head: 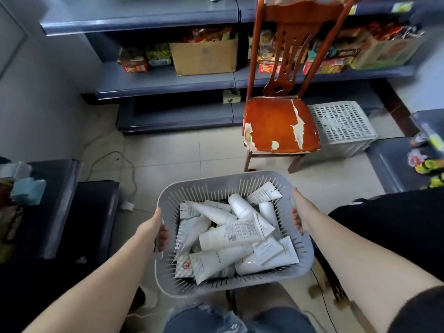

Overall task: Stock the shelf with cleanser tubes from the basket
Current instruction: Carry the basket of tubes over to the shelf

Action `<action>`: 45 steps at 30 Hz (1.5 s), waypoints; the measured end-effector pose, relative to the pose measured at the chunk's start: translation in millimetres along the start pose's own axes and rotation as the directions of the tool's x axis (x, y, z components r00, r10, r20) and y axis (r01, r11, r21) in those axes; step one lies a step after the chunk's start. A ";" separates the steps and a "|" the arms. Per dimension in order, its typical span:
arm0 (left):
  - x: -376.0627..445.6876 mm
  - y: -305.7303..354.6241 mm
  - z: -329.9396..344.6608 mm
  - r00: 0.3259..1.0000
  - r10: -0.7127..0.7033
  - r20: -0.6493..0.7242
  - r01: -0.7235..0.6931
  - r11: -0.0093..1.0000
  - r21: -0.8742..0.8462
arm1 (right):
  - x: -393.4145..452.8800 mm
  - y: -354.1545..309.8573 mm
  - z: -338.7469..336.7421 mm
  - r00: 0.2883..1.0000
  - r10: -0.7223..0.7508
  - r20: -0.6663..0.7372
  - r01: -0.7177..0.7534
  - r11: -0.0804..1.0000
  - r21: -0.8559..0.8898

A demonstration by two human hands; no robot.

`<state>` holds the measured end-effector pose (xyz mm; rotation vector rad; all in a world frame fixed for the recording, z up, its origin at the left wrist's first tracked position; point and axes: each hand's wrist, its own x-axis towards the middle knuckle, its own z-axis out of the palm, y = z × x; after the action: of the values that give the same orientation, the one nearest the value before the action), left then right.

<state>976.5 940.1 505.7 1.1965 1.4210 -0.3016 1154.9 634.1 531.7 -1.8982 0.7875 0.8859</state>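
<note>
Now the left hand [158,230] and right hand [301,216] each grip one side of the basket [216,288], so the loose cleanser tubes [230,233] stay level.

Chair [280,121] before shelf [165,82]

From my feed the light is soft, cool daylight, brightest on the floor tiles [216,150] mid-frame. The lower-left corner sinks into deep shadow. Wide-angle distortion bends the shelves [144,20] along the top, and the right edge smears with blur.
</note>
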 end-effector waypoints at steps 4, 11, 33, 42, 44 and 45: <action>21.5 63.4 24.6 0.999 0.012 -0.034 -0.013 1.000 -0.023 | 34.8 -60.2 -0.8 1.000 0.018 0.015 -0.018 1.000 0.009; 55.7 160.3 77.6 0.997 0.031 -0.071 -0.033 0.999 -0.023 | 106.4 -164.7 -10.0 0.999 0.016 0.049 -0.017 1.000 0.020; 201.3 452.3 237.4 0.998 0.035 0.060 -0.048 0.973 0.224 | 252.3 -389.1 -42.1 0.978 0.148 -0.149 -0.127 0.982 0.143; 235.2 524.1 309.2 0.998 -0.024 0.063 0.007 0.966 0.260 | 317.8 -456.3 -69.9 0.975 0.161 -0.151 -0.142 0.982 0.127; 238.0 534.2 325.6 0.998 -0.039 0.047 0.025 0.965 0.262 | 333.9 -469.1 -76.9 0.975 0.172 -0.139 -0.155 0.981 0.120; 240.6 537.6 333.8 0.998 -0.045 0.041 0.033 0.965 0.262 | 342.7 -474.8 -80.4 0.975 0.178 -0.136 -0.162 0.980 0.116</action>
<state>1644.5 1035.2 450.1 1.3662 1.3950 -0.5550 1740.5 702.0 489.4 -1.8382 1.0780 0.7989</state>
